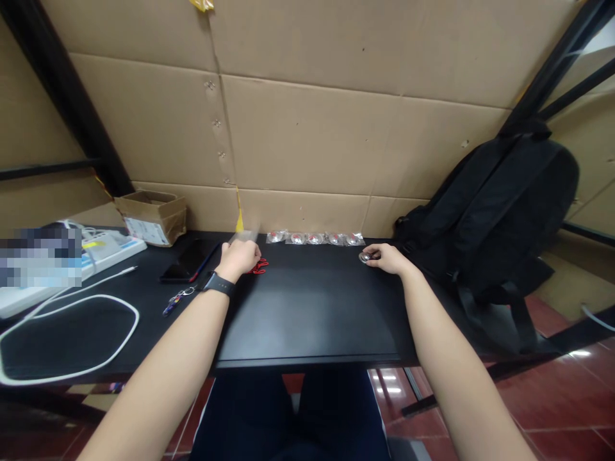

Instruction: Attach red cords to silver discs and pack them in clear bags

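Observation:
My left hand (239,257) is at the back of the black table with its fingers curled down and closed; their tips and whatever is in them are hidden. Red cord (260,266) lies right beside these fingers. Just behind the hand shows a blurred piece of clear plastic (246,235); I cannot tell if the hand touches it. My right hand (387,258) grips a small round metal piece (365,257) between thumb and fingers, low over the tabletop. Between the hands, along the back edge, several clear packets (316,238) form a row, each with a round silvery item and some red inside.
A black backpack (509,198) leans at the right. Left of my hands are a dark phone (185,261), a keychain (177,301), a white cable (137,320), a small cardboard box (158,214) and a white power strip (115,253). Cardboard (307,141) walls the back.

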